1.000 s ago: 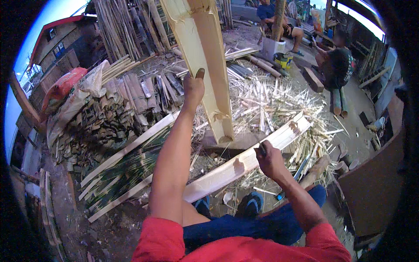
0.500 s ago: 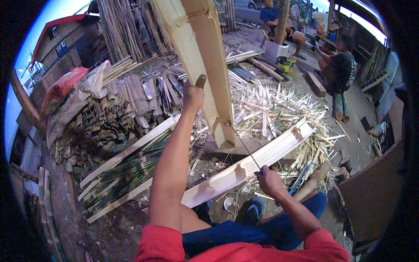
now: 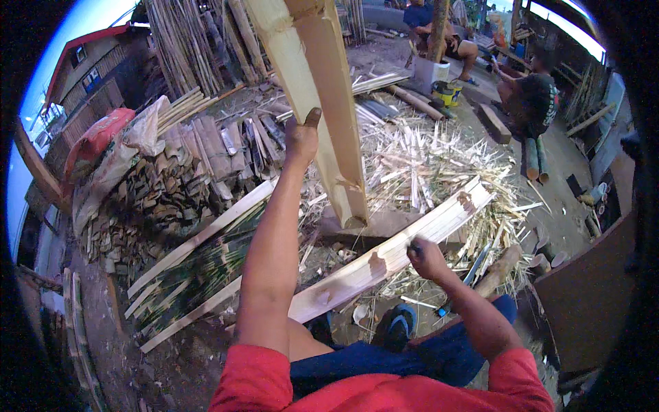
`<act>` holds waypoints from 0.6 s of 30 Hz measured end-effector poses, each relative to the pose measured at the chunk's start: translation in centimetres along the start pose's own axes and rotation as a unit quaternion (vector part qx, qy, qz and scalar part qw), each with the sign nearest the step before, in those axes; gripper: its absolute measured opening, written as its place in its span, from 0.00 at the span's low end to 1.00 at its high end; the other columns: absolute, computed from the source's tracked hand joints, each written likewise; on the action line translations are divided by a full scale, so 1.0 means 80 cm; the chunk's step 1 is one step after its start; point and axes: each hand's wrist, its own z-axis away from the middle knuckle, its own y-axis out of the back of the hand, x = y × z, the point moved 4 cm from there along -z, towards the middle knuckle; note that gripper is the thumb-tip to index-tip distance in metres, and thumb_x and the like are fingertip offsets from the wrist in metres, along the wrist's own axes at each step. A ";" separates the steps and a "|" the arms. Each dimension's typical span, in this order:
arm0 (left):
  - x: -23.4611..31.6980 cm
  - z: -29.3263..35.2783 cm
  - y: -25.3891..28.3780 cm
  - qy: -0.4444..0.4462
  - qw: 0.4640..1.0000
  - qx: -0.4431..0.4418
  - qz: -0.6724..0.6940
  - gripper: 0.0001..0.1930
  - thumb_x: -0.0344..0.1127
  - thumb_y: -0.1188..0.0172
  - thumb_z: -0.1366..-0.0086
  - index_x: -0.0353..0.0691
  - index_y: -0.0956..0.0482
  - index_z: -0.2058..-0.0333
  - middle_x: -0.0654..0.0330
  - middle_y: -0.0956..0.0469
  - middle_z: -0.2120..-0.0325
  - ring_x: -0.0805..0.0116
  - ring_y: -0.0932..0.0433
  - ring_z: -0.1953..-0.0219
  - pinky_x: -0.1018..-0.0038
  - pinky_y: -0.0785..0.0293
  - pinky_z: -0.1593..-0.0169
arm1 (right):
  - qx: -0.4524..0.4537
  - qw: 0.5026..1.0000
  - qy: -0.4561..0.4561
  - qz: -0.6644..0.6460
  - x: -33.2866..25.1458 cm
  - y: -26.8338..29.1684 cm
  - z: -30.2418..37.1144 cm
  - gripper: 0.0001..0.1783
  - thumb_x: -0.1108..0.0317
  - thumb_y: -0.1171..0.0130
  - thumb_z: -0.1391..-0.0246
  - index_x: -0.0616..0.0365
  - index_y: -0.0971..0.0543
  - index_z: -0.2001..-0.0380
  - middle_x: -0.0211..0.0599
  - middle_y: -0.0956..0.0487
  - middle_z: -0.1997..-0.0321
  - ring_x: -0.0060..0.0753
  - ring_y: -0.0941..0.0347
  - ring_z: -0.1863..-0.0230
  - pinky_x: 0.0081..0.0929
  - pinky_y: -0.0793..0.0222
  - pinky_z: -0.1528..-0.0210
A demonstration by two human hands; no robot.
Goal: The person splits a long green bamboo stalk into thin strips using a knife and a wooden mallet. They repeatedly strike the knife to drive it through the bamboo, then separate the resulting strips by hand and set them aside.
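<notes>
My left hand point(image 3: 302, 141) grips the left edge of a wide split bamboo piece point(image 3: 335, 103), thumb up along it. The piece stands upright and tilted, its pale hollow side towards me and its lower end at a wooden block point(image 3: 391, 229). A small nick with a raised flap shows near that end. My right hand point(image 3: 428, 261) is closed around the dark handle of a tool point(image 3: 414, 248), apart from the bamboo. The tool's long thin part cannot be made out now. Below lies another split bamboo length point(image 3: 357, 280), slanting from my leg to the right.
Bamboo shavings point(image 3: 425, 172) cover the ground ahead. Stacked bamboo pieces point(image 3: 161, 185) and green-dark strips point(image 3: 199, 275) lie left. A blue-handled knife point(image 3: 443, 311) rests near my right knee, beside a log point(image 3: 500, 270). Two people sit at the far right, near a yellow bucket point(image 3: 449, 95).
My right hand has drawn the tool away from the bamboo's lower end and risen slightly. The flap there stands out more. My left hand keeps its grip on the bamboo.
</notes>
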 end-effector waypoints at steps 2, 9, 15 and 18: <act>0.002 0.004 0.002 -0.031 0.999 -0.016 -0.019 0.21 0.47 0.39 0.31 0.32 0.20 0.51 0.49 0.16 0.58 0.58 0.18 0.57 0.62 0.27 0.51 | -0.217 0.960 -0.153 0.084 0.049 -0.049 0.020 0.19 0.55 0.43 0.43 0.63 0.23 0.65 0.58 0.21 0.69 0.62 0.22 0.64 0.51 0.29 0.61; 0.007 0.013 0.014 0.001 0.993 -0.101 0.055 0.19 0.45 0.38 0.31 0.35 0.20 0.51 0.58 0.16 0.60 0.70 0.22 0.58 0.69 0.28 0.51 | 0.014 0.990 -0.015 -0.140 0.021 -0.042 0.068 0.13 0.62 0.39 0.43 0.63 0.24 0.67 0.56 0.22 0.75 0.59 0.23 0.73 0.44 0.28 0.69; 0.007 0.022 0.003 -0.063 0.988 -0.112 0.082 0.21 0.45 0.37 0.33 0.32 0.20 0.53 0.57 0.16 0.61 0.70 0.22 0.59 0.68 0.27 0.53 | -0.067 0.996 -0.017 0.059 0.034 -0.026 0.004 0.21 0.51 0.42 0.44 0.63 0.19 0.69 0.60 0.19 0.68 0.66 0.22 0.65 0.55 0.25 0.60; 0.012 0.022 0.008 -0.078 0.993 -0.090 0.024 0.22 0.46 0.35 0.34 0.31 0.21 0.53 0.54 0.16 0.61 0.65 0.20 0.59 0.67 0.26 0.54 | -0.240 0.955 -0.068 0.163 0.095 -0.067 0.036 0.26 0.46 0.42 0.45 0.62 0.17 0.66 0.59 0.18 0.66 0.64 0.21 0.61 0.54 0.26 0.53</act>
